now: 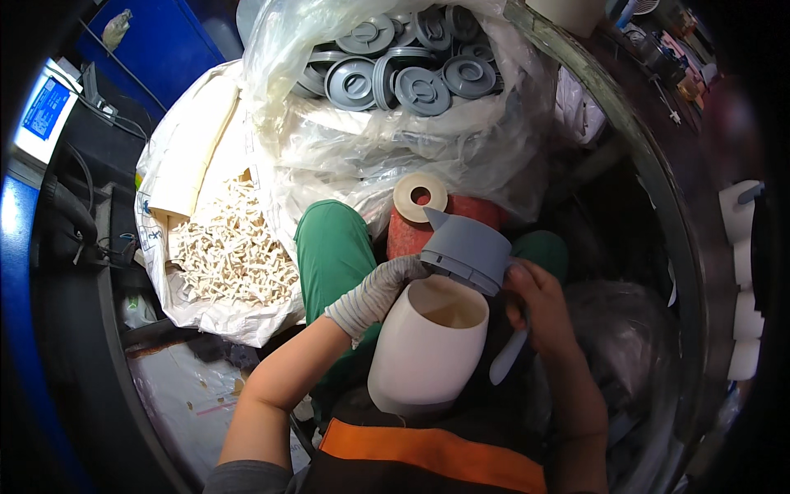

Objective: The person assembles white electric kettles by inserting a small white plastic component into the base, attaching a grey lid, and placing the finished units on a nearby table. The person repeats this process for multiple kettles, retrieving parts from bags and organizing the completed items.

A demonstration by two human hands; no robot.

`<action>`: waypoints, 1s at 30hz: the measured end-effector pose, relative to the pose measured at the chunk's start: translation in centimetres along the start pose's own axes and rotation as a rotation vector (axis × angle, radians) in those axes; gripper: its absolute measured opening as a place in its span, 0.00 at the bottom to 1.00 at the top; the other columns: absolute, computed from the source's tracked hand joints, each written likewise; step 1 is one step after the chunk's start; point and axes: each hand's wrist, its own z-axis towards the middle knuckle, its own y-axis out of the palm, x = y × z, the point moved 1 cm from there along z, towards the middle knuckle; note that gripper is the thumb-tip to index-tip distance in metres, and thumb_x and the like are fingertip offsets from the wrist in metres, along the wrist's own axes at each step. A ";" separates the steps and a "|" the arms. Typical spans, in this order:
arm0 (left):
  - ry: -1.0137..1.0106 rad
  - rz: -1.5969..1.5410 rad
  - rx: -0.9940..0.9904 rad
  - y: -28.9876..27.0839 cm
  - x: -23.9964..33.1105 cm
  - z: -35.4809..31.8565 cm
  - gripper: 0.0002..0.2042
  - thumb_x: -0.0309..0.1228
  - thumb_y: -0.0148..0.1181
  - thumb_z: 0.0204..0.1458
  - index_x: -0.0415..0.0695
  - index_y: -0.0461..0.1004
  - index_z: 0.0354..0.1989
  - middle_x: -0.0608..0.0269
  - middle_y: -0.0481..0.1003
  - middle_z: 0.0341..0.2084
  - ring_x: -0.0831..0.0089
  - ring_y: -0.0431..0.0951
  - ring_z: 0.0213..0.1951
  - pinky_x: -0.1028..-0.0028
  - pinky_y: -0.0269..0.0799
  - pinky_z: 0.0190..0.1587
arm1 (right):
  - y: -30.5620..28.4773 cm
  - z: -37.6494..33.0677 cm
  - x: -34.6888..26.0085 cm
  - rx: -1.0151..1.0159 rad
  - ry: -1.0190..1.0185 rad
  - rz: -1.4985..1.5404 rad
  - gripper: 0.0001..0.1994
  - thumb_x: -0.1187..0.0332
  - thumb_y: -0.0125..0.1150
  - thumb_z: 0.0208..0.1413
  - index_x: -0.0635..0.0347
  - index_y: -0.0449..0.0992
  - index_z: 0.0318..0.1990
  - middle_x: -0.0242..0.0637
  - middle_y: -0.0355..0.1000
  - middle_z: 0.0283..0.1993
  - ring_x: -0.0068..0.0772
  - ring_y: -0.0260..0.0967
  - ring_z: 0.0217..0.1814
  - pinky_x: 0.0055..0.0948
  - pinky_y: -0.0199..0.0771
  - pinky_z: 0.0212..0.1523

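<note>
A white, rounded jug body (428,350) stands in my lap, tilted a little, its open mouth facing up. Over its far rim hangs a grey spouted jug top (469,247), tipped, with tabs along its lower edge. My left hand (387,288), in a pale knitted glove, is closed at the left edge of this top, beside the jug's rim; its fingertips are partly hidden. My bare right hand (539,305) grips the right side of the top, fingers curled where a light grey handle (508,358) runs down. Whether handle and top are one piece is hidden by the fingers.
Several round grey lids (424,89) fill a clear plastic bag ahead. At left, a white sack (276,317) holds many small cream pieces (234,247). A tape roll (404,198) lies on a red object (405,237) beyond my knees. White containers (745,311) line the right side.
</note>
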 end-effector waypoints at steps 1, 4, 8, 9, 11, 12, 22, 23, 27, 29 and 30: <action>-0.024 -0.102 -0.059 -0.4 -0.1 0.2 0.15 0.29 0.54 0.52 0.35 0.75 0.47 0.56 0.78 0.42 0.68 0.77 0.45 0.72 0.68 0.56 | 0.1 0.1 0.0 0.004 -0.011 -0.026 0.20 0.59 0.54 0.62 0.67 0.71 0.53 0.35 0.72 0.34 0.17 0.61 0.16 0.18 0.55 0.16; -0.012 -0.173 -0.116 -0.6 -0.4 0.2 0.17 0.30 0.54 0.53 0.33 0.72 0.50 0.54 0.76 0.46 0.66 0.75 0.49 0.70 0.66 0.58 | 0.3 -0.1 -0.8 0.031 -0.008 -0.144 0.21 0.58 0.54 0.62 0.67 0.71 0.53 0.33 0.73 0.34 0.16 0.62 0.17 0.18 0.57 0.17; -0.023 -0.218 -0.187 -0.8 -0.9 0.4 0.24 0.34 0.57 0.53 0.37 0.67 0.57 0.57 0.72 0.52 0.65 0.72 0.54 0.69 0.63 0.62 | 0.1 -0.3 -1.3 0.052 0.000 -0.251 0.22 0.57 0.55 0.61 0.67 0.71 0.53 0.33 0.73 0.34 0.16 0.62 0.17 0.17 0.58 0.17; -0.036 -0.204 -0.190 -0.9 -1.1 0.4 0.25 0.36 0.57 0.53 0.37 0.66 0.58 0.57 0.72 0.53 0.66 0.72 0.54 0.69 0.63 0.62 | 0.2 -0.3 -1.3 0.065 -0.004 -0.262 0.22 0.57 0.55 0.61 0.68 0.71 0.53 0.34 0.73 0.33 0.16 0.61 0.16 0.17 0.57 0.16; -0.061 -0.174 -0.195 -1.3 -1.5 0.5 0.27 0.40 0.58 0.55 0.37 0.65 0.60 0.56 0.71 0.54 0.66 0.71 0.55 0.69 0.63 0.61 | 0.1 -0.2 -1.0 0.070 0.002 -0.274 0.22 0.57 0.56 0.60 0.68 0.71 0.53 0.34 0.73 0.32 0.16 0.61 0.16 0.17 0.57 0.16; -0.059 -0.172 -0.212 -1.5 -1.8 0.6 0.28 0.42 0.57 0.55 0.37 0.65 0.60 0.56 0.71 0.53 0.66 0.71 0.54 0.69 0.63 0.61 | -0.2 0.0 -0.6 0.063 0.011 -0.276 0.22 0.57 0.56 0.60 0.67 0.71 0.53 0.32 0.73 0.31 0.16 0.62 0.17 0.17 0.59 0.17; -0.079 0.029 -0.201 -1.2 -1.3 0.1 0.35 0.52 0.60 0.52 0.36 0.64 0.59 0.55 0.71 0.53 0.68 0.72 0.54 0.71 0.65 0.59 | -0.2 0.0 1.2 -0.016 0.018 -0.340 0.21 0.57 0.57 0.60 0.66 0.70 0.53 0.31 0.71 0.28 0.16 0.64 0.17 0.18 0.61 0.18; -0.077 0.026 -0.234 -1.2 -1.3 0.1 0.32 0.49 0.60 0.54 0.37 0.65 0.59 0.56 0.71 0.52 0.70 0.72 0.53 0.72 0.65 0.58 | -0.2 -0.1 1.3 -0.021 0.014 -0.335 0.21 0.58 0.57 0.60 0.66 0.70 0.53 0.31 0.71 0.28 0.16 0.64 0.17 0.18 0.61 0.18; -0.041 0.116 -0.296 -0.9 -1.2 -0.1 0.35 0.48 0.62 0.52 0.36 0.60 0.62 0.57 0.70 0.53 0.70 0.71 0.54 0.72 0.64 0.58 | 0.0 -0.4 2.0 -0.011 -0.021 -0.317 0.19 0.59 0.57 0.60 0.65 0.71 0.52 0.31 0.71 0.28 0.16 0.64 0.17 0.18 0.62 0.18; -0.043 0.151 -0.285 -0.8 -1.0 -0.3 0.38 0.48 0.63 0.51 0.36 0.58 0.63 0.57 0.70 0.53 0.69 0.70 0.55 0.71 0.63 0.59 | 0.0 -0.3 2.2 -0.028 -0.041 -0.333 0.19 0.60 0.57 0.60 0.65 0.71 0.52 0.31 0.71 0.28 0.17 0.64 0.17 0.18 0.62 0.18; -0.037 0.168 -0.284 -0.9 -1.0 -0.3 0.38 0.48 0.63 0.51 0.36 0.58 0.64 0.57 0.70 0.53 0.69 0.70 0.55 0.71 0.63 0.59 | 0.0 0.0 2.1 -0.054 -0.048 -0.354 0.18 0.61 0.57 0.60 0.65 0.71 0.52 0.32 0.71 0.28 0.17 0.64 0.17 0.18 0.63 0.18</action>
